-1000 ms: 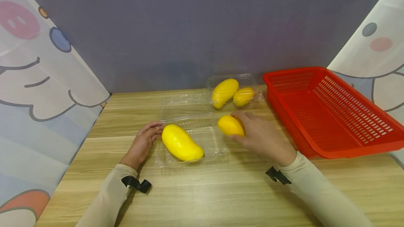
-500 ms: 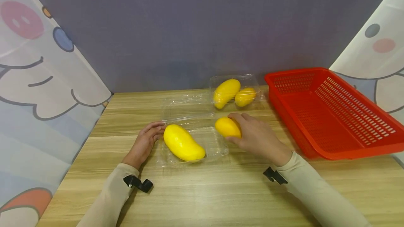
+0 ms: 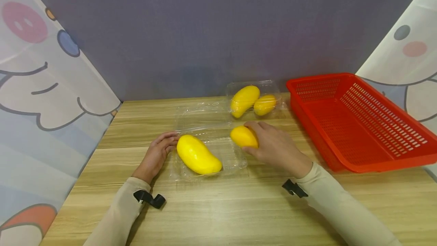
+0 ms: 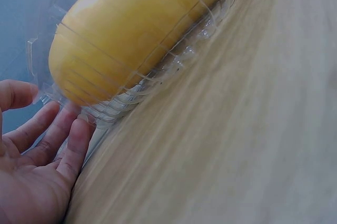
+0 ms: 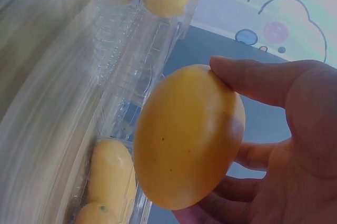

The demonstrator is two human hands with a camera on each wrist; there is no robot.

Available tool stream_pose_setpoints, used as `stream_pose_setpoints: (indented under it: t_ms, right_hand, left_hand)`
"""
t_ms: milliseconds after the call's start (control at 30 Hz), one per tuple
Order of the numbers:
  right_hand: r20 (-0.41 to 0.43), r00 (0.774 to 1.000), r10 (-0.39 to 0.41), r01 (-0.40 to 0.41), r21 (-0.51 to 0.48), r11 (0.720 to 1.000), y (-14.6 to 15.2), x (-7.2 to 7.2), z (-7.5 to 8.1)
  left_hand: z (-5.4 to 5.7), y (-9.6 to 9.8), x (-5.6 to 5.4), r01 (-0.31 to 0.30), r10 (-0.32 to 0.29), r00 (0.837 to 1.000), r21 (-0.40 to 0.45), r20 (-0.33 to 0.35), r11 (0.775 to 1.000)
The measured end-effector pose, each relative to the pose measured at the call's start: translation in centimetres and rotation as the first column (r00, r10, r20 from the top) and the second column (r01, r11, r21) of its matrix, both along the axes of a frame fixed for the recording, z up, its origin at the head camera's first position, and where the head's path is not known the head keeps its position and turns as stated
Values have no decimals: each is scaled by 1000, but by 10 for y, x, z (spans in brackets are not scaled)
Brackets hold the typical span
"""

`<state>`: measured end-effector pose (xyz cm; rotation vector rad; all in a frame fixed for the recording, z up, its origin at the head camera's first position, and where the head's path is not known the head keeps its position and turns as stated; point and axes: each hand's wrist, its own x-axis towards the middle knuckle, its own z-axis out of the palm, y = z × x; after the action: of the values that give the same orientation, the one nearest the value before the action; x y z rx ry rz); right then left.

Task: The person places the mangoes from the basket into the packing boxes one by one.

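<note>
My right hand (image 3: pixel 274 145) grips a small yellow mango (image 3: pixel 244 136) between thumb and fingers, raised over the right end of an open clear plastic clamshell box (image 3: pixel 230 153). The right wrist view shows this mango (image 5: pixel 187 137) close up, with a few dark specks. A larger yellow mango (image 3: pixel 198 155) lies in the left part of the box. My left hand (image 3: pixel 157 155) touches the box's left end with its fingertips. In the left wrist view the fingers (image 4: pixel 76 142) rest against the ribbed plastic wall near the large mango (image 4: pixel 131 29).
Behind, a second clear box (image 3: pixel 269 84) holds a large mango (image 3: pixel 245 100) and a small one (image 3: pixel 264 104). A red plastic basket (image 3: pixel 358 124) stands at the right on the wooden table (image 3: pixel 218 208). A grey wall panel (image 3: pixel 191 33) closes off the back.
My right hand has moved a little to the left with the small mango, bringing it over the box's right end. The left hand stays at the box's left end.
</note>
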<state>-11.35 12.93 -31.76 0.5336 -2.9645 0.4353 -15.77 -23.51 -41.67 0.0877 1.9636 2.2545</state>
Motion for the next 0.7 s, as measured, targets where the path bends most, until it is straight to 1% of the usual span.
stream_pose_setpoints:
  t_ms: [267, 533, 700]
  right_hand:
    - [-2, 1000, 5, -5, 5, 1000, -3, -1, 2]
    - [-4, 1000, 10, -10, 12, 1000, -3, -2, 2]
    - [-7, 1000, 12, -12, 22, 1000, -5, -3, 0]
  left_hand:
    - [-2, 0, -1, 6, -6, 1000, 2, -4, 1000]
    - [-1, 1, -1, 1, -1, 1000, -11, 9, 1000]
    - [-1, 0, -2, 2, -2, 1000, -25, 5, 1000]
